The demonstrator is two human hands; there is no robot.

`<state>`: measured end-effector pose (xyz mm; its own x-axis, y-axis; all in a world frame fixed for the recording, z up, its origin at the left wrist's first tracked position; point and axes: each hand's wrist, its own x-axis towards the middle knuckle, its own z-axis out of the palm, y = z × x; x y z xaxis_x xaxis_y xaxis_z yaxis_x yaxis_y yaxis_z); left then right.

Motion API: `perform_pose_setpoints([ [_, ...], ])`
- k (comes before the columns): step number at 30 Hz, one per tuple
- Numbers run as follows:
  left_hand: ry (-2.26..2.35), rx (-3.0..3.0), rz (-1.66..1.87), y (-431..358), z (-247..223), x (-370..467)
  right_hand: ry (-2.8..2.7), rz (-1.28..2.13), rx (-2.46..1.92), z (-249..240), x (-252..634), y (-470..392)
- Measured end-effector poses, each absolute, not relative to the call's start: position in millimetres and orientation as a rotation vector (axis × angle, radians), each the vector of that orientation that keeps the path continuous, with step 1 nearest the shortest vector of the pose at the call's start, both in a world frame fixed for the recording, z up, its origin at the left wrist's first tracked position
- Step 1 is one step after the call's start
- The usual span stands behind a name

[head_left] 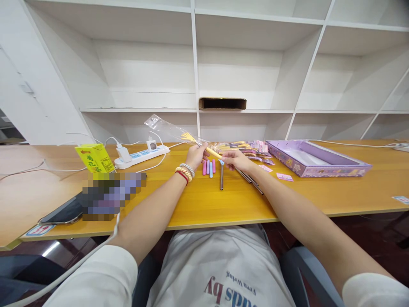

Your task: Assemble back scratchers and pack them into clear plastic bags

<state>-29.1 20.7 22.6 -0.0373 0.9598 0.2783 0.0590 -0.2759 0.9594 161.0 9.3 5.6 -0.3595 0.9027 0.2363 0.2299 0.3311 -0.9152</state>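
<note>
A yellow back scratcher [188,137] with a hand-shaped head is partly inside a clear plastic sleeve [161,125], held slanted above the table. My left hand [196,157] is closed around its middle and the sleeve. At the lower end, the fingers of my right hand [236,160] pinch the yellow handle. Several short pink, purple and blue grips [211,168] lie in a row below my hands. Beside them is a metal rod [221,179] with a blue top, and more metal rods [255,185] lie under my right forearm. Bagged back scratchers [239,146] are piled behind my right hand.
On the right is a shallow purple box [335,171], with small pink cards [284,177] near it. A yellow drink carton [96,158], a white power strip [143,157] and a phone [64,211] occupy the left. White shelving [147,110] stands behind, holding a cardboard box [223,103].
</note>
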Motion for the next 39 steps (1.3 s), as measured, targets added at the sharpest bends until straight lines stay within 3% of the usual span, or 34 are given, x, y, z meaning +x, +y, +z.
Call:
perform_pose_setpoints([
  [5,1.137,1.427,1.423,19,25,-28,-2.016,0.808,-1.179,3,164,11],
  [11,1.08,1.452,1.297,15,25,-24,-2.203,0.261,-1.25,2,166,12],
  [14,1.081,1.5,1.147,14,22,-23,-2.225,0.193,-1.215,3,165,10],
  [25,1.044,1.645,0.917,15,17,-26,-1.887,0.649,-1.052,6,157,1],
  [39,0.95,1.399,1.302,10,24,-19,-1.918,1.026,-0.752,9,152,-5],
])
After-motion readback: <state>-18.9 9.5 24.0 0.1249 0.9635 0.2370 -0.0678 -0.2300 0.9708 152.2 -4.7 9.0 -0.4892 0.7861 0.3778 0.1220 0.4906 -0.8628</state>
